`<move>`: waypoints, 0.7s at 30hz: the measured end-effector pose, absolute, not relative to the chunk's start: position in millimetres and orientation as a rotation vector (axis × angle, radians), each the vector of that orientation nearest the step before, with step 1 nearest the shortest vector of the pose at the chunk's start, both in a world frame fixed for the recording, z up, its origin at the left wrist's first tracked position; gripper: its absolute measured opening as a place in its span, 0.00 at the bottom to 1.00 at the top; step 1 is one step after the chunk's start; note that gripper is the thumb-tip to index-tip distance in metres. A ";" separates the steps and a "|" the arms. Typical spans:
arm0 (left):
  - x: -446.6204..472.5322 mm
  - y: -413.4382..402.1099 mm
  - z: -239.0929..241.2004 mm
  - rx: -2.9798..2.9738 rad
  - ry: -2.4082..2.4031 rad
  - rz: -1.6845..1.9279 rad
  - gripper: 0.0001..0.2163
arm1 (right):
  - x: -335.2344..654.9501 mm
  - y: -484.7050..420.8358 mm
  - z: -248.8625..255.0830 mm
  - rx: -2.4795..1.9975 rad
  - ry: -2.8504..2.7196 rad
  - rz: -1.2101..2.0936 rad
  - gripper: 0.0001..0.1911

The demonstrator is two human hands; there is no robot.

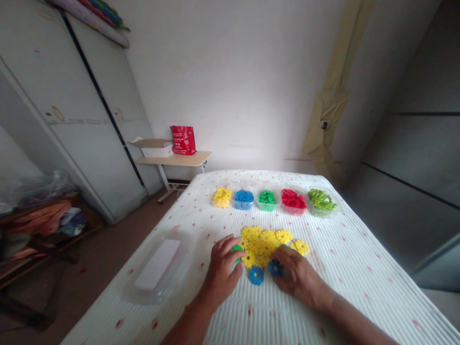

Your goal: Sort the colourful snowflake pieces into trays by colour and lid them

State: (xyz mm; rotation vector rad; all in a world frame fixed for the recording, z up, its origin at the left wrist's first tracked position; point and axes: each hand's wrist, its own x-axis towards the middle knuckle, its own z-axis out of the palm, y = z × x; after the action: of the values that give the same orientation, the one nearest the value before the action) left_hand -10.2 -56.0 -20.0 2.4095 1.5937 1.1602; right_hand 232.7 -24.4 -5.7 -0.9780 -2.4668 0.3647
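Yellow plastic snowflake discs (268, 242) lay clustered mid-bed; our left hand (223, 268) curled loosely on a green disc (236, 249) at nine o'clock, our right hand (298, 275) flat by blue discs (266, 271). A nudge could scatter them.

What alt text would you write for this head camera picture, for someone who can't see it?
Two bare hands, left hand and right hand, rest on a white spotted table at a cluster of yellow discs, with green and blue discs at the fingertips. Behind, five tubs hold yellow, blue, green, red and lime pieces.

Probably plastic discs (264, 244), ribbed cloth (359, 268)
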 end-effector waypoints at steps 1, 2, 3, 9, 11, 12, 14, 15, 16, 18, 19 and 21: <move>-14.6 -53.3 -21.6 2.336 1.652 1.253 0.09 | 227.8 -26.9 -4.8 -0.965 -2.473 0.388 0.20; -18.8 -50.7 -23.6 2.255 1.705 1.334 0.10 | 222.5 -29.5 -4.2 -0.951 -2.484 0.407 0.21; -22.4 -48.3 -25.6 2.175 1.750 1.402 0.10 | 216.8 -31.9 -3.6 -0.937 -2.498 0.418 0.21; -26.7 -43.8 -32.6 2.048 1.781 1.519 0.09 | 191.1 -39.1 1.3 -1.027 -2.639 0.356 0.16; -24.7 -44.2 -33.2 2.070 1.761 1.511 0.08 | 188.2 -39.1 1.6 -1.076 -2.681 0.344 0.14; -23.9 -44.3 -33.4 2.079 1.754 1.509 0.08 | 187.6 -39.0 1.0 -1.091 -2.690 0.339 0.13; -23.3 -44.2 -34.0 2.082 1.756 1.516 0.08 | 187.5 -38.7 -1.8 -1.105 -2.694 0.321 0.12; -23.3 -44.0 -34.3 2.079 1.762 1.520 0.08 | 187.7 -38.7 -3.9 -1.105 -2.693 0.306 0.12; -23.4 -43.8 -34.5 2.077 1.768 1.526 0.08 | 187.9 -38.7 -6.2 -1.102 -2.692 0.290 0.12; -23.7 -43.3 -34.8 2.073 1.777 1.539 0.08 | 188.4 -38.9 -10.9 -1.092 -2.686 0.246 0.11; -23.8 -43.1 -34.9 2.074 1.778 1.542 0.08 | 188.6 -39.1 -12.9 -1.086 -2.683 0.224 0.10; -23.6 -43.0 -34.9 2.075 1.779 1.541 0.08 | 188.7 -39.3 -15.5 -1.070 -2.677 0.189 0.09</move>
State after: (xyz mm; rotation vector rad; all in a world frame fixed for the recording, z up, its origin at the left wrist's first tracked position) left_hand -23.6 -43.0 -34.9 2.0752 1.7790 1.5409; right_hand 188.7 -39.3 -15.5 -1.0701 -2.6774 0.1895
